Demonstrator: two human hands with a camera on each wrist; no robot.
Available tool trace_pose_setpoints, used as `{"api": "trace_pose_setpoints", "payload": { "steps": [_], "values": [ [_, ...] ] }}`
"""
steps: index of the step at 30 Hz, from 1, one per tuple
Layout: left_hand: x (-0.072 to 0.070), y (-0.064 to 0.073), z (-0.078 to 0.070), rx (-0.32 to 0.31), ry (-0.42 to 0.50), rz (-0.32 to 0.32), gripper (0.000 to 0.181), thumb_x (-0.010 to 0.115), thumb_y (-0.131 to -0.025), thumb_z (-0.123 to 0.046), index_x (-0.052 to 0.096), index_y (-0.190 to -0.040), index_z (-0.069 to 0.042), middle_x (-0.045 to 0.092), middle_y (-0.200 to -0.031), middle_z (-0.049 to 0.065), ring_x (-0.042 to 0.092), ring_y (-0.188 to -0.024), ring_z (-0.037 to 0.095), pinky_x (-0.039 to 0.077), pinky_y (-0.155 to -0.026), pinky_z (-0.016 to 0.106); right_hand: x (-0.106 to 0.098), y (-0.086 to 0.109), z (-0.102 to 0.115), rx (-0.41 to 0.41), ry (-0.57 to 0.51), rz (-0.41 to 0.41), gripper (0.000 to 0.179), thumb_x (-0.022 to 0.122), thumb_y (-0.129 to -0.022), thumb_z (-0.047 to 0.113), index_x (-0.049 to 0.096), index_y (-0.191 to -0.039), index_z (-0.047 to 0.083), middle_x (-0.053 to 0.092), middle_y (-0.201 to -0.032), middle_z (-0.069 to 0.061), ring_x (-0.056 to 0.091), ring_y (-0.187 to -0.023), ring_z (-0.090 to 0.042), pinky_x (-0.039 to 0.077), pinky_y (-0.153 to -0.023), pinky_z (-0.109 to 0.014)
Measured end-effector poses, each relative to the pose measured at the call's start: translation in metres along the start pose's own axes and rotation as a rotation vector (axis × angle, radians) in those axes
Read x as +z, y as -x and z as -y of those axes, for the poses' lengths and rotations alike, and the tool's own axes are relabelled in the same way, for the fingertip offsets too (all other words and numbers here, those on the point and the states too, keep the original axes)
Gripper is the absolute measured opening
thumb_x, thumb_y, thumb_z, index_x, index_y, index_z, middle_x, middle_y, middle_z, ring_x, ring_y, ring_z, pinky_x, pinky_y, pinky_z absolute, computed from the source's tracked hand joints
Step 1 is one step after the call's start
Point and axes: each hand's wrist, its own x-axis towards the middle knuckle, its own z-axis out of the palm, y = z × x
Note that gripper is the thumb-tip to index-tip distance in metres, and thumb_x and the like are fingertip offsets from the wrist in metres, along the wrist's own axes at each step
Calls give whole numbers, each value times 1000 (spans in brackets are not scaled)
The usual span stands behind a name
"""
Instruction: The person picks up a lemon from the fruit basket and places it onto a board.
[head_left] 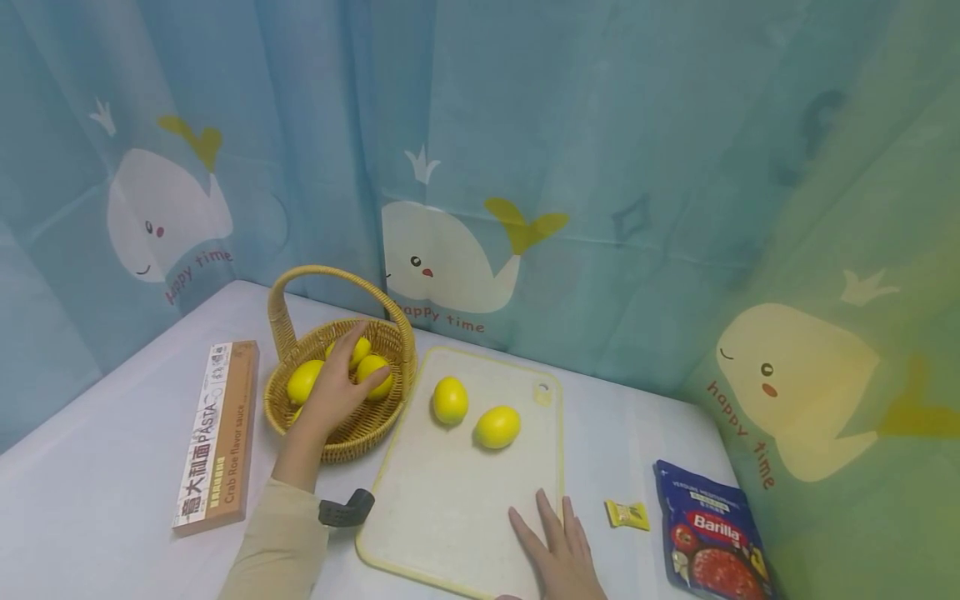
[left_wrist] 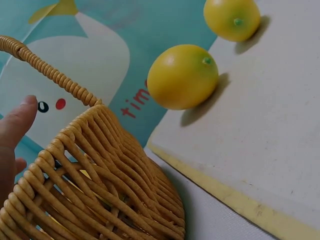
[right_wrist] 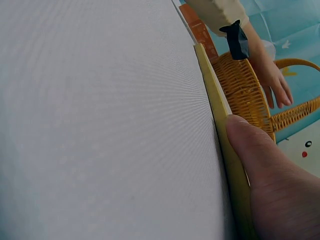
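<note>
Right hand [head_left: 566, 567] rests on the cutting board [head_left: 442, 508] by its near right corner, fingers straight and splayed, thumb against the near edge, nothing grasped. Left hand [head_left: 337, 396] is over the wicker basket [head_left: 348, 451], fingers extended, thumb spread, nothing seen in grip; fingertip contact, can't tell. Key relation: basket lemons [head_left: 305, 382] lie below and around the left hand, clearly the nearer one. Basket sits just beside the board's left edge, toward the far left corner of the counter [head_left: 112, 467]. On the board's far half: left lemon [head_left: 450, 400], long axis near-to-far; right lemon [head_left: 498, 427], more crosswise. Pasta box [head_left: 215, 437] left of basket; small yellow packet [head_left: 627, 515] and sauce pouch [head_left: 708, 529] toward counter's right edge.
</note>
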Motion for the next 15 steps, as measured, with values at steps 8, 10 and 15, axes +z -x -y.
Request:
{"api": "trace_pose_setpoints", "payload": {
  "steps": [8,10,15],
  "values": [
    [1,0,1,1,-19,35,83,63,-88,-44,15,-153,-24,18,-159,8,19,-145,34,20,-117,57,3,0,-3,3,14,-13,96,58,-66,79,41,-144,27,17,-157,-17,4,-140,-54,11,-110,-70],
    [1,0,1,-6,-26,44,83,63,-88,-45,15,-153,-25,17,-159,8,19,-145,34,19,-117,56,4,0,-4,-1,21,-18,95,58,-66,80,41,-144,27,18,-157,-17,5,-139,-54,11,-110,-70],
    [2,0,1,-18,-31,63,82,63,-89,-44,15,-153,-27,16,-160,6,18,-145,33,19,-118,55,5,-1,-4,-7,16,-25,95,59,-66,79,41,-144,27,19,-157,-18,5,-139,-55,11,-110,-70]
  ]
}}
